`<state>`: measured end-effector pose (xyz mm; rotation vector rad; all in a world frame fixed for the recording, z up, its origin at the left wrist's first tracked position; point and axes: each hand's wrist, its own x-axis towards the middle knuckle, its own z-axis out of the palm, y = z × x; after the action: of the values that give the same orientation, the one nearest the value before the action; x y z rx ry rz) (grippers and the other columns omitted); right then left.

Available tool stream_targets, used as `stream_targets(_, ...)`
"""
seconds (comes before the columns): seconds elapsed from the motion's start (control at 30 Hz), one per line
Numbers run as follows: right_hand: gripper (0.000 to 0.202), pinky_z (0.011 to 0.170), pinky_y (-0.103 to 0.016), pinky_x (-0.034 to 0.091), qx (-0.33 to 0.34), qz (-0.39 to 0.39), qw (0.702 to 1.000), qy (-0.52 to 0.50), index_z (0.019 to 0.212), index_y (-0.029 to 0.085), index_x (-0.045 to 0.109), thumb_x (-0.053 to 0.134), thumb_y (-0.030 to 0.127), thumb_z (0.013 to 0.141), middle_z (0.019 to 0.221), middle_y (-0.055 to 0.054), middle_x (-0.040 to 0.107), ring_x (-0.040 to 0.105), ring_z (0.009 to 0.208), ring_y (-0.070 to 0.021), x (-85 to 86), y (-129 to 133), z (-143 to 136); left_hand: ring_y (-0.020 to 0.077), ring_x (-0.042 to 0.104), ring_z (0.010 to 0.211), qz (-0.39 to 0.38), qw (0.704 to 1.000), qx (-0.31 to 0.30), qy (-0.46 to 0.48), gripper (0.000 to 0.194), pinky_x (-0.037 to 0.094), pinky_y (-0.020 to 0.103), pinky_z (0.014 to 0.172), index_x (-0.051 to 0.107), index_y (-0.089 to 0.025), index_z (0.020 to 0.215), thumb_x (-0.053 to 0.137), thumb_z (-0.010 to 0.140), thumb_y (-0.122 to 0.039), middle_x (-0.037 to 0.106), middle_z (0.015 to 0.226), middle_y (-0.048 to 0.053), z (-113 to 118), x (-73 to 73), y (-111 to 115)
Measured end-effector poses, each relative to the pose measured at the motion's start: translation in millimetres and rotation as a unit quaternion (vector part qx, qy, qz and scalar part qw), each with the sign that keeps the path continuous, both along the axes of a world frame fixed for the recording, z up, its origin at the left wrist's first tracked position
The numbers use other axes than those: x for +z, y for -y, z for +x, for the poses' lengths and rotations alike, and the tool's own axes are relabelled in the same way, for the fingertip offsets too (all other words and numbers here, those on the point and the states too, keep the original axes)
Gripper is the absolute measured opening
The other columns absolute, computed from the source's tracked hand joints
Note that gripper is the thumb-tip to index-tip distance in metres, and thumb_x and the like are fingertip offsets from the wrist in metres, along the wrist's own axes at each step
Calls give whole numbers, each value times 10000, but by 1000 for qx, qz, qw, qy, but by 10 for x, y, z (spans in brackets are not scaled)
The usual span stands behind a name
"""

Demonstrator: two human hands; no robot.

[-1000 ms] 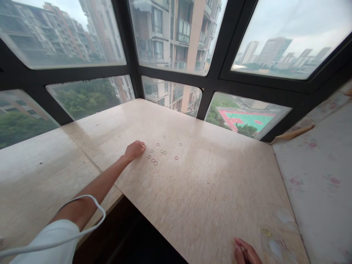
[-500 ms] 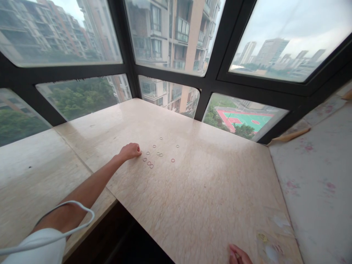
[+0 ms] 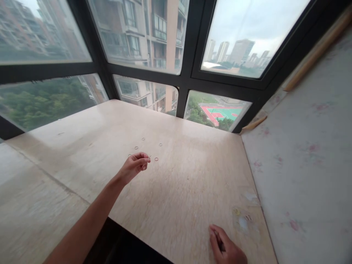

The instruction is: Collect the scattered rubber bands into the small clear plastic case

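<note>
My left hand [image 3: 135, 165] is raised over the stone-look counter, thumb and forefinger pinched on a small thin ring [image 3: 150, 157], of which only a sliver shows. Around it lie more thin rings: a reddish ring [image 3: 156, 159] just right of the fingertips, a dark ring [image 3: 160, 144] farther right, and two beyond the hand, one ring [image 3: 143, 139] behind another ring [image 3: 136, 147]. Part of one more shows at the knuckles; the hand may cover others. My right hand [image 3: 227, 245] rests near the front edge with fingers curled; whatever they hold, if anything, is hidden.
A clear plastic bag [image 3: 244, 221] with yellow and red rings inside lies right of my right hand, by the flowered wall [image 3: 302, 157]. Dark-framed windows [image 3: 183, 95] border the back of the counter [image 3: 176, 198]. A dark gap [image 3: 123, 242] opens below its front edge.
My left hand has moved right over the rings and now shows a ring in its pinch. My view has turned right, bringing more of my curled right hand into sight.
</note>
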<state>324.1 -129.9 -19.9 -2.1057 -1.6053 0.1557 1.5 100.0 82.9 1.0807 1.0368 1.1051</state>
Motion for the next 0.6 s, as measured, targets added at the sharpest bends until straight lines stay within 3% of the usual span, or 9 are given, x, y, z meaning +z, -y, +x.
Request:
stream_targets(0.2, 409, 559, -218, 502, 44, 27, 998, -26, 893, 223, 733, 376, 416, 939, 765, -58, 758, 712, 610, -182, 138, -16, -35, 63, 471, 482, -9, 998, -69, -7, 278, 381, 200, 448, 681, -169, 858, 767, 629, -302, 630, 643, -5, 765, -13, 230)
stream_targets(0.37, 316, 591, -220, 477, 37, 18, 997, -67, 913, 213, 707, 409, 320, 933, 747, -39, 745, 707, 637, -174, 229, -27, -63, 81, 525, 516, 1, 981, -187, -59, 215, 446, 203, 468, 722, -171, 810, 743, 669, -333, 677, 692, 23, 1557, -63, 590)
stream_targets(0.5, 273, 597, -223, 449, 26, 16, 996, -87, 923, 216, 690, 426, 289, 917, 703, -17, 724, 686, 613, -163, 279, -28, -80, 112, 560, 540, 32, 957, -277, -83, 204, 483, 231, 497, 723, -170, 806, 683, 729, -354, 682, 683, 36, 2098, -112, 917)
stream_targets(0.6, 245, 583, -225, 422, 21, 12, 996, -81, 915, 210, 679, 439, 247, 889, 664, -5, 706, 674, 594, -163, 301, -25, -84, 119, 567, 559, 99, 935, -311, -139, 151, 475, 234, 528, 725, -182, 814, 643, 768, -299, 679, 673, 30, 2372, -156, 1049)
